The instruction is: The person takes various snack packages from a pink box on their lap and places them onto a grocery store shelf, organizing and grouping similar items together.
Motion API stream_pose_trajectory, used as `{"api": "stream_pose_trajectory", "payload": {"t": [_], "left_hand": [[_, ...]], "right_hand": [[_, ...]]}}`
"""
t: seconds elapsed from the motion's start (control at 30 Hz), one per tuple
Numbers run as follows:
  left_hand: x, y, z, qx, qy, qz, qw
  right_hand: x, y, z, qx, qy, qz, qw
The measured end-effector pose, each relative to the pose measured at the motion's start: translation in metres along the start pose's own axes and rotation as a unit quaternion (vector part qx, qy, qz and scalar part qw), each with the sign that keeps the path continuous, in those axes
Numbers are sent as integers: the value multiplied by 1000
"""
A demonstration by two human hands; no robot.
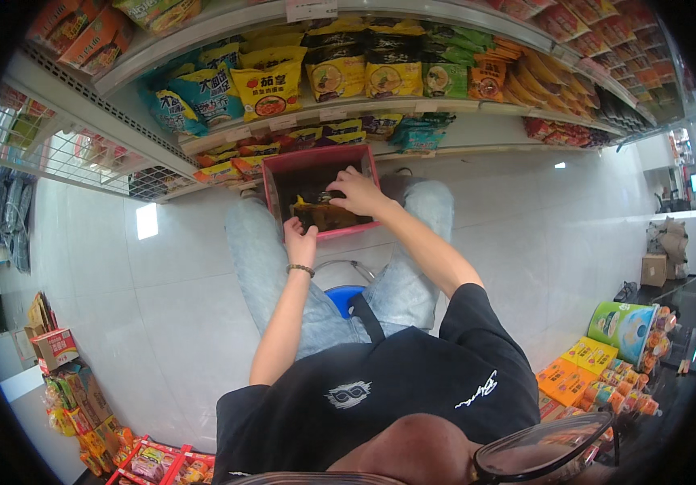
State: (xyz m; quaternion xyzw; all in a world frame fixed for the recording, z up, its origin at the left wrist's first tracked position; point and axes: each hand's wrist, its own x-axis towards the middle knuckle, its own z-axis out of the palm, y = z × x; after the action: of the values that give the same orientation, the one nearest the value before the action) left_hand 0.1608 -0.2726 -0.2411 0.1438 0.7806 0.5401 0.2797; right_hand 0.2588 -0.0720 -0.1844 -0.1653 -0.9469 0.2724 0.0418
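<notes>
Box [320,160], pink, rectangular, apparently cardboard, sat between pale-blue denim-clad knees [431,198], presumably for easy reach, left hand [299,241] curled at its near corner, right hand [358,194] arched over its opening, grips unclear.

The box [316,155] is pink, the jeans [253,250] faded pale blue, the shirt [421,368] black with white print [350,394].

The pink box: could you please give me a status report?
Left hand at pink box, near-left corner. Right hand over contents, grip unclear. Box open-topped; right hand partly hides contents.
</notes>
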Motion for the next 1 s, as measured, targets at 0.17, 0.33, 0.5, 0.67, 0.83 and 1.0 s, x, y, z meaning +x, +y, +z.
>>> {"api": "stream_pose_trajectory", "payload": {"t": [0.17,0.33,0.5,0.67,0.83,1.0], "left_hand": [[-19,41,-2,138,79,148,976],[-10,37,-8,38,44,140,988],[-7,38,-14,-43,62,149,986],[-4,35,-12,-66,39,117,990],[7,20,-11,-120,57,87,987],[4,39,-11,-185,73,64,978]], "right_hand": [[-23,-40,-33,78,28,-52,995],[-20,-65,-54,82,42,-81,992],[-17,-60,-60,87,74,-66,991],[-17,-51,-42,82,170,-58,980],[-38,-61,-6,206,320,104,919],[-65,-79,59,350,232,178,890]]}}
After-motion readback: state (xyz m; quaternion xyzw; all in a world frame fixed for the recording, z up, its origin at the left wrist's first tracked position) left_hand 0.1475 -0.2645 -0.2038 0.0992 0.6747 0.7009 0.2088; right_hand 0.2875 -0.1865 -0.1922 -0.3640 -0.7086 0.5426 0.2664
